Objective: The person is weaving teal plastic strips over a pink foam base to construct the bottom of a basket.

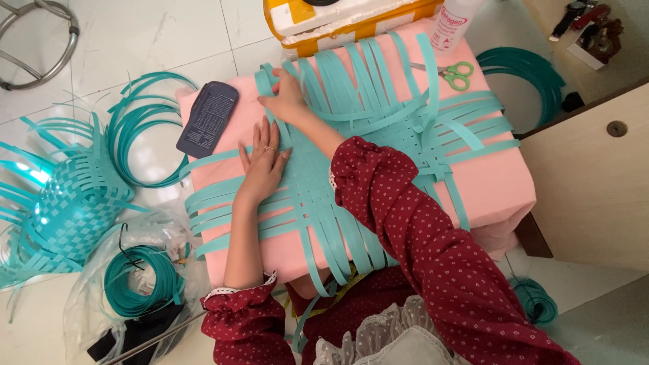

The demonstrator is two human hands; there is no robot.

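1. My left hand (262, 164) lies flat and open on the teal woven mat (318, 196).
2. My right hand (287, 94) pinches a teal strip (270, 81) just beyond it.
3. If I press too lightly, loose strips may slide apart.

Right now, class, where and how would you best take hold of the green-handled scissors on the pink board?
Take the scissors by the green finger loops, coming from the right. The loops lie bare on the pink board, while the blades point left toward the teal strips. Both hands are busy on the weave.
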